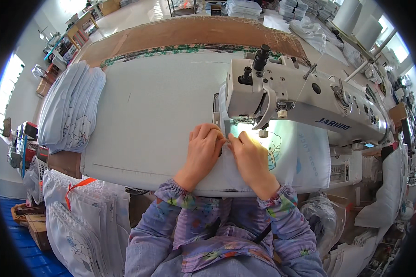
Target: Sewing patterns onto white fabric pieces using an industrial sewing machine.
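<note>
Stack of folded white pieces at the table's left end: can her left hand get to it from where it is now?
Probably yes. The left hand rests on the fabric by the needle, and only bare table lies between it and the stack.

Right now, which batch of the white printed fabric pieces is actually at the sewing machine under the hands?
The single white piece under the machine head, pinched by both hands. The folded stack lies far left on the table; another bundle sits below the table edge.
</note>
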Motion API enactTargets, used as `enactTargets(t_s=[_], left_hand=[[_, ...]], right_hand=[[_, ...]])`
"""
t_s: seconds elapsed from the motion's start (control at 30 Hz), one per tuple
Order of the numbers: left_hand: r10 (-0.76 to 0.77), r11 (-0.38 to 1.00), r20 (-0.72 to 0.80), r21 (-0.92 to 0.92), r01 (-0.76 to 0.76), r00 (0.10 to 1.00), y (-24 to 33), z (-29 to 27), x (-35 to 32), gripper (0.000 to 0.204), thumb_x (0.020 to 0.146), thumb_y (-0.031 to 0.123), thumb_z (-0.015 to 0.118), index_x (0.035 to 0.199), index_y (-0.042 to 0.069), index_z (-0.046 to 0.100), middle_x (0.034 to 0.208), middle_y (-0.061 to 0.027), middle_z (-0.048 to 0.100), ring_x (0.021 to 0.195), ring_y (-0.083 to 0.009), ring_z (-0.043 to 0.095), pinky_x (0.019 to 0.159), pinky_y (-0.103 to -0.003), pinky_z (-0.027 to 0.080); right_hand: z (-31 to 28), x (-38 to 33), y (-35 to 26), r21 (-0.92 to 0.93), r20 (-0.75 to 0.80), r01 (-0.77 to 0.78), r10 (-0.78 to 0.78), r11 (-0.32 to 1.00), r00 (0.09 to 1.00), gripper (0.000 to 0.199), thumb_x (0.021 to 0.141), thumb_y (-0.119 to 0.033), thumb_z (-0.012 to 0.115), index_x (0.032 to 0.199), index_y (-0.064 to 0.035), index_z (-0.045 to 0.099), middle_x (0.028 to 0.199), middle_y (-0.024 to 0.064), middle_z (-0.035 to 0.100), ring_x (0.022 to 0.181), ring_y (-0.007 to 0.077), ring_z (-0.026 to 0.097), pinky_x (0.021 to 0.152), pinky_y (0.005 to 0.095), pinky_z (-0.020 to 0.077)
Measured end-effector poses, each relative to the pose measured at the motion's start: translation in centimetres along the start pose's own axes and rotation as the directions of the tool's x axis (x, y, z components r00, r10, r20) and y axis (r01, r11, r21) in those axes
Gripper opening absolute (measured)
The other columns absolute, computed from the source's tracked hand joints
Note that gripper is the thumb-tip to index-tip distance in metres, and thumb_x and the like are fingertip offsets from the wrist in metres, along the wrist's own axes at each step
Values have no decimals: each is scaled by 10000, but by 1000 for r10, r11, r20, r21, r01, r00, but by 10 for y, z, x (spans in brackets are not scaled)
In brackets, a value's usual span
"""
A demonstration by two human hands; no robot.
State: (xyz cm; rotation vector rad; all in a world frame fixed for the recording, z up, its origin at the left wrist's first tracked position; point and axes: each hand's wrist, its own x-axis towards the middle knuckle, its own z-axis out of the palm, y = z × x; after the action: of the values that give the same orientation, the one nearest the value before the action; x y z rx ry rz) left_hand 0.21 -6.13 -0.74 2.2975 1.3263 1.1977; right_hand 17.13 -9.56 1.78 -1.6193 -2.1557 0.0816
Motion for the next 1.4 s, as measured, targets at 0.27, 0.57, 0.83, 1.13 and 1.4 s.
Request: enactTargets(t_s=[0.27, 0.57, 0.83, 1.13, 1.4], left_hand=[[-11, 993, -36, 120, 15, 999, 16, -12, -2, 364, 843, 257, 796, 1154, 108, 683, 1254, -67, 611, 1285, -305, 520, 1151, -564, 312], [93, 944, 246, 287, -164, 965, 13, -11, 2, 513, 825, 496, 782, 1190, 140, 730, 1297, -25, 595, 1418, -271, 425, 1230, -670, 116], [108, 953, 225, 254, -165, 968, -9, -6, 22, 463, 829, 486, 784, 1141, 144, 770, 1319, -28, 588, 1437, -259, 401, 1232, -677, 89], [-152, 988, 44, 41, 150, 987, -73, 28, 110, 175, 877, 256, 745, 902, 82, 745, 1175, -84, 656, 1184, -318, 589, 1177, -563, 317], [-75, 959, -199, 255, 126, 977, -117, 79, 160, 264, 840, 312, 743, 811, 51, 768, 1183, -114, 679, 1200, -335, 594, 1074, -452, 418]], right_hand=[[-64, -86, 25, 126, -145, -288, 304, 949, 941, 372, 865, -159, 787, 1223, -86, 712, 966, 111, 582, 821, 300, 635, 726, 406, 518], [-69, -107, 27, 212, 159, -376, 347, 902, 924, 615, 759, -180, 883, 1318, -37, 671, 922, 100, 577, 780, 251, 622, 712, 374, 523], [-60, -93, 36, 231, 131, -332, 309, 914, 942, 585, 772, -160, 874, 1313, -46, 682, 899, 97, 584, 761, 239, 616, 695, 365, 520], [-58, -86, 42, 243, 135, -343, 319, 907, 938, 575, 768, -142, 878, 1303, -43, 690, 877, 106, 589, 744, 241, 610, 684, 366, 520], [-58, -52, 77, 232, 167, -244, 208, 942, 964, 599, 757, -131, 863, 1328, -89, 686, 905, 99, 614, 775, 272, 620, 712, 397, 527]])
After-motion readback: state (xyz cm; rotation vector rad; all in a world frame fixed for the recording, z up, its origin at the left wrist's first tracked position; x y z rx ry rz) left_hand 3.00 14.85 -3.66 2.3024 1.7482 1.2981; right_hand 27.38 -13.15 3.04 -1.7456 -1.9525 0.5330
